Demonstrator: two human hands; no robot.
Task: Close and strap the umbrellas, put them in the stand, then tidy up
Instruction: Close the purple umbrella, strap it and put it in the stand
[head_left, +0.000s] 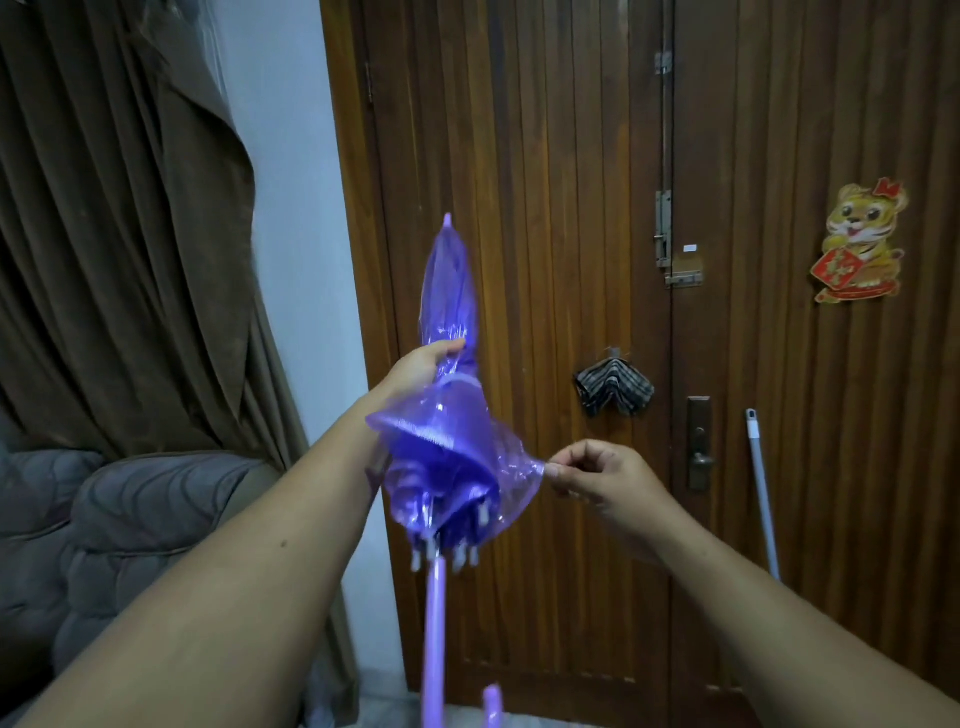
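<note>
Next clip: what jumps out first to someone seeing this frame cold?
The translucent purple umbrella at centre, closed, tip up. The left hand grips its canopy at the middle, while the right hand pinches a fold at the canopy's loose edge. Behind, a tiger decoration sits on the wooden door, upper right.

A dark wooden door (597, 260) fills the view from 12 to 3 o'clock; brown curtains (119, 234) hang at 10, a grey quilted sofa (104, 530) sits at 8.

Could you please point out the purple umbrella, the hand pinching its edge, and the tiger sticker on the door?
purple umbrella (447, 447): head view, on the folded canopy.
right hand (597, 475): head view, on the knuckles.
tiger sticker (860, 241): head view, on the tiger's body.
</note>
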